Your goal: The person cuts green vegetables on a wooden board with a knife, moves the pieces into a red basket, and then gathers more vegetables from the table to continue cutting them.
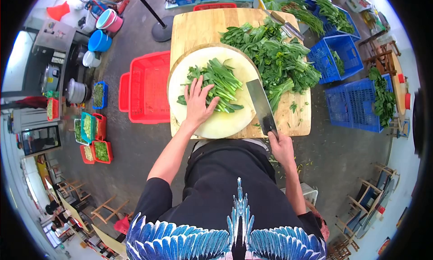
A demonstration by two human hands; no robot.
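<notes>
On a round cutting board (180,70) lies a bunch of cut green stalks and leaves (225,82). My left hand (198,102) rests on the left part of this bunch, its fingers spread. In my right hand (282,147) is the handle of a cleaver (260,100), whose broad blade lies along the right edge of the board, apart from the cut greens. A large heap of leafy greens (275,57) covers the right side of the wooden table (194,27).
Two knives (291,27) lie at the table's back right corner. A red basket (151,88) stands left of the table. Blue crates (336,59) with greens stand to the right. A black pole base (162,29) is at the back left.
</notes>
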